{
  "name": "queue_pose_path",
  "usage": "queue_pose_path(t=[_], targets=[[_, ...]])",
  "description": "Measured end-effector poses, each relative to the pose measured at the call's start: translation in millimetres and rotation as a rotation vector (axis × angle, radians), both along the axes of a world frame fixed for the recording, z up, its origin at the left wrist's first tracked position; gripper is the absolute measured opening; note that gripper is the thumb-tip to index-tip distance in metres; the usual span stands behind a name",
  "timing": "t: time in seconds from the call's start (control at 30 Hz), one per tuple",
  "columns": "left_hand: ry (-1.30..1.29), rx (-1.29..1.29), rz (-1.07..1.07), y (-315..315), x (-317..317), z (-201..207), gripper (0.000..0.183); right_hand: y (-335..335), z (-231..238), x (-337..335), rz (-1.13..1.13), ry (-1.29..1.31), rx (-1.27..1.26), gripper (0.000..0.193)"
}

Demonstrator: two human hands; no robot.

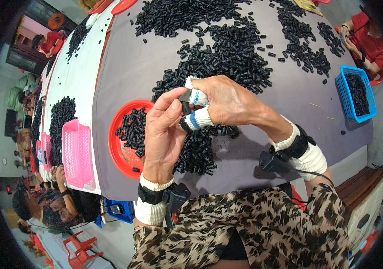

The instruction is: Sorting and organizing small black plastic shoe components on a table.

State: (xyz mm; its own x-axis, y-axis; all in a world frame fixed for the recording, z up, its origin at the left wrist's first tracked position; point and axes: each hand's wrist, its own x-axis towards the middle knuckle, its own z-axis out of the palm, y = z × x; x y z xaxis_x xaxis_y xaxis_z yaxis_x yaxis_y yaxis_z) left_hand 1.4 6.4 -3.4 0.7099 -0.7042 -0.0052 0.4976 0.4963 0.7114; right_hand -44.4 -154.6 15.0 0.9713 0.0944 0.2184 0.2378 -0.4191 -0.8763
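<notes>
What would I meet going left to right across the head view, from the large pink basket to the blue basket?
Large pink basket, round red tray, left hand, right hand, blue basket.

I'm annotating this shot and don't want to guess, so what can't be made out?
Head view: small black piece, partly covered by the left hand and right hand; full shape unclear.
Head view: red bowl, right side hidden behind the left hand.
Head view: far black pile, cut off by the top edge.
Head view: blue basket, bottom hidden under black pieces.
</notes>
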Motion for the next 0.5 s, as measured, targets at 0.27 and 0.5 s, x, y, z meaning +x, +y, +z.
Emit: queue_pose_path(t=[0.27,0.5], targets=[[0.0,0.006,0.005,0.4,1.0,-0.3,0.025,-1.6,-1.5,0.0,0.016,0.058,-0.039,0.037],[0.015,-0.013,-0.017,0.4,1.5,-0.6,0.026,-1.8,-8.1,0.6,0.012,-0.005,-0.067,0.037]])
